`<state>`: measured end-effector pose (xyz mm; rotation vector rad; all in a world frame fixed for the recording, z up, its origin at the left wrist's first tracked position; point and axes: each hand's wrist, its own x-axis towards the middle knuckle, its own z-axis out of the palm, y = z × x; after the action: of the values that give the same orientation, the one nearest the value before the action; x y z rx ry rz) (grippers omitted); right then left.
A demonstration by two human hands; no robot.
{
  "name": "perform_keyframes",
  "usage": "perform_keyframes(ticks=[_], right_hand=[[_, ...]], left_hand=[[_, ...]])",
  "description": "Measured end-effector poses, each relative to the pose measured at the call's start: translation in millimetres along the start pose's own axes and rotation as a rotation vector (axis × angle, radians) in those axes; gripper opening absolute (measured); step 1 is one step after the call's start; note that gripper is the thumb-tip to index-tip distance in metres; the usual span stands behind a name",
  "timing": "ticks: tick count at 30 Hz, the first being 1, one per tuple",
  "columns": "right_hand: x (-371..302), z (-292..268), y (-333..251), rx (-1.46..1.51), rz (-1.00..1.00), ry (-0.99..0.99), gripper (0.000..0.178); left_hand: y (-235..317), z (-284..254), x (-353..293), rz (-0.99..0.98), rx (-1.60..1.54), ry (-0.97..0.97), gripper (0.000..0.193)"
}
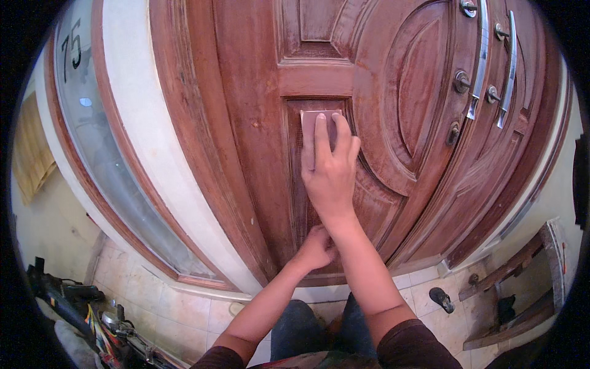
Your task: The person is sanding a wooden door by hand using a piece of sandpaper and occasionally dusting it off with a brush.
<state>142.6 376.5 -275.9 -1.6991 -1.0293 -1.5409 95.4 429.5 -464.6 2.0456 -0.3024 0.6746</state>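
My right hand (pixel 332 161) presses a flat brownish piece of sandpaper (pixel 309 136) against a recessed panel of the reddish-brown wooden door (pixel 249 123). The fingers lie over the sheet, and its top edge shows above the fingertips. Whether a block sits inside it is hidden. Lower down, my left hand (pixel 316 249) is close to the door with its fingers curled, partly behind my right forearm. What it holds, if anything, cannot be made out. Pale scuffed patches show on the door's carved panels.
Long metal handles (pixel 482 58) and a lock lever (pixel 461 81) are on the right. A glass side pane (pixel 117 154) stands left. A wooden frame (pixel 522 289) and a sandal (pixel 441 299) are at lower right; cables and machine parts (pixel 110 332) lie at lower left.
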Motion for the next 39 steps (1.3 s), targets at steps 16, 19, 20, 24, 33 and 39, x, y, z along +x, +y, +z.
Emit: perform_keyframes(ticks=[16, 19, 20, 24, 33, 39], right_hand=[[3.5, 12.0, 1.4, 0.079, 0.165, 0.054, 0.042], [11.6, 14.9, -2.8, 0.080, 0.166, 0.059, 0.041], [7.9, 17.6, -5.5, 0.093, 0.160, 0.075, 0.040], [0.7, 24.0, -8.9, 0.107, 0.213, 0.063, 0.059], [7.8, 16.5, -10.0, 0.084, 0.156, -0.009, 0.056], [3.5, 17.6, -4.8, 0.073, 0.122, -0.019, 0.060]], left_hand=[[-31.7, 58.5, -107.6, -0.293, -0.027, -0.406, 0.035], [-57.3, 74.4, -174.6, -0.424, -0.145, -0.453, 0.032], [-92.3, 94.1, -216.9, -0.319, -0.203, -0.337, 0.032], [-136.2, 124.1, -303.5, -0.500, -0.069, -0.501, 0.040], [-141.1, 143.4, -350.7, -0.518, 0.222, -0.429, 0.057], [-125.9, 134.7, -338.5, -0.577, 0.190, -0.484, 0.062]])
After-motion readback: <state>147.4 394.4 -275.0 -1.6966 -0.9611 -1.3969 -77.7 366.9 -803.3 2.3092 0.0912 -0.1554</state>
